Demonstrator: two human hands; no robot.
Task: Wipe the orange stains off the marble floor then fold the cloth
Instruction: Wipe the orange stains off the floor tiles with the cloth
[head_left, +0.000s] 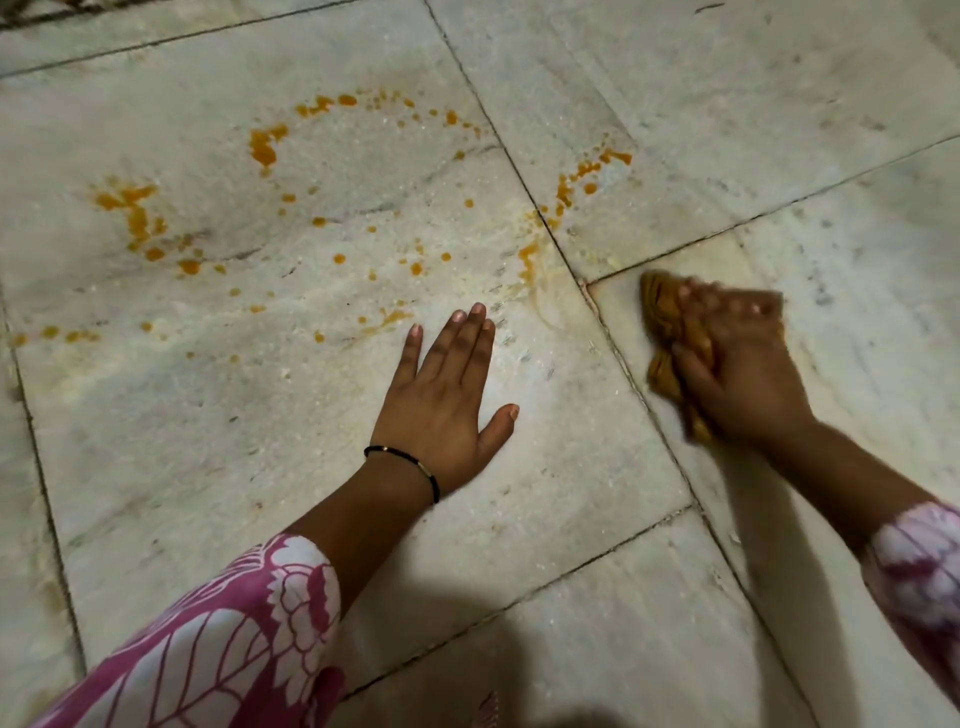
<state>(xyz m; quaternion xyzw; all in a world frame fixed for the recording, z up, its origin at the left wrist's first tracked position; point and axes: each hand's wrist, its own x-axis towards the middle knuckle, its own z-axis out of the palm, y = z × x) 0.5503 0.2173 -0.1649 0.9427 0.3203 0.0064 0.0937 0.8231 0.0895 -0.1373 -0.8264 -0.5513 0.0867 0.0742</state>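
Note:
Orange stains (265, 145) lie in a rough ring of blobs and drops across the pale marble floor (208, 415), from the far left to a patch (587, 171) right of a tile joint. My left hand (447, 410) rests flat on the floor, fingers spread, just below the ring and holding nothing. My right hand (737, 364) is blurred and presses a bunched brownish-orange cloth (662, 317) onto the tile to the right of the stains. Most of the cloth is hidden under the hand.
Dark grout joints (613, 338) cross the floor between large marble tiles. Pink and white patterned sleeves (228, 639) cover both forearms. A black bracelet (410, 462) sits on my left wrist. A dark shadow falls along the bottom edge.

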